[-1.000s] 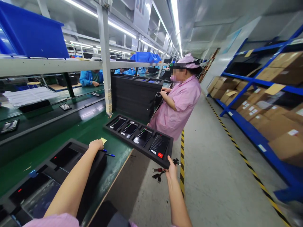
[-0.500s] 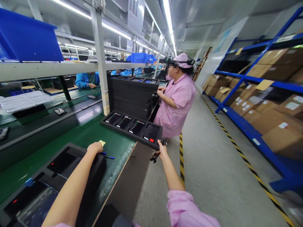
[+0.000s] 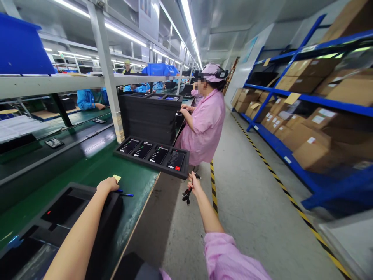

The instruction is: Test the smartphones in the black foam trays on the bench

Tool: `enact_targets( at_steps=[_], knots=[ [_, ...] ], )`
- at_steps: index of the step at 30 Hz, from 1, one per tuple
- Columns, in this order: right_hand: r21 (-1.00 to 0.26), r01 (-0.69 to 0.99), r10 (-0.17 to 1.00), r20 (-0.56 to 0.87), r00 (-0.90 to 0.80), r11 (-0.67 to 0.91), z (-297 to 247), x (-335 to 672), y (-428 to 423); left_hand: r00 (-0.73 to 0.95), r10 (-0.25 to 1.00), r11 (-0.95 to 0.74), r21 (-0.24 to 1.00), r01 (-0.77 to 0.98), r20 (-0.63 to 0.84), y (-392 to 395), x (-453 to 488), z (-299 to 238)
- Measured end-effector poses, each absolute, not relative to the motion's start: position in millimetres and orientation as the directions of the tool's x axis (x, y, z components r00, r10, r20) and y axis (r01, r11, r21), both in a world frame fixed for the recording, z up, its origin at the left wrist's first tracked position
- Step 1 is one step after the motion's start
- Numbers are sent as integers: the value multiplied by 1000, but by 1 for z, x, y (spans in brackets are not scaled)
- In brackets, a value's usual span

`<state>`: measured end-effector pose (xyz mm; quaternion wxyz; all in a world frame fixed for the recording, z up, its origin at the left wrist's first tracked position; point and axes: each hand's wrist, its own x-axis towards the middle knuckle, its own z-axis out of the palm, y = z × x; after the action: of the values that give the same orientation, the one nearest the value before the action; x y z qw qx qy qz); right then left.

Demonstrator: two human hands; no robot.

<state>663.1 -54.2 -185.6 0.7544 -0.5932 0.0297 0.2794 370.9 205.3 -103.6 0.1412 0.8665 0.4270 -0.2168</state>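
Note:
My left hand is bent over the far end of a black foam tray holding dark-screened devices; its fingers look curled but are mostly hidden. A yellow paper slip shows at its fingertips; whether it is held I cannot tell. Just beyond lie blue pens. My right hand is closed on a bunch of black cables, whose plugs dangle below. It is close to the near right corner of another foam tray, which holds several phones with lit screens and juts past the bench edge.
Behind the phone tray rises a tall stack of black foam trays. A co-worker in pink stands beside it. A white post rises from the green bench. Blue racking with cartons lines the right, across the aisle.
The view has turned slightly right, so the scene shifts left. My right hand sits a little lower against the phone tray's corner, still with the cables. My left hand stays at the tray's end.

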Motion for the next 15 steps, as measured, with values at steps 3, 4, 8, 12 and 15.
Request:
enact_targets(
  at_steps=[3,4,8,12,15],
  knots=[
    [-876,-462,424,-369,827,139,-182,657,-48,547,670,-604,61,795,-501,205,371,-102],
    [-876,-463,435,-366,823,137,-180,656,-44,549,668,-606,62,793,-502,205,371,-102],
    [-882,-456,470,-354,809,120,-174,649,-33,553,667,-606,68,793,-499,204,372,-102],
    [-894,-436,502,-334,798,99,-173,638,-45,551,671,-597,78,798,-496,201,371,-101],
    [-901,-421,518,-313,796,102,-177,626,-68,544,678,-588,78,805,-495,200,370,-100]
  ],
)
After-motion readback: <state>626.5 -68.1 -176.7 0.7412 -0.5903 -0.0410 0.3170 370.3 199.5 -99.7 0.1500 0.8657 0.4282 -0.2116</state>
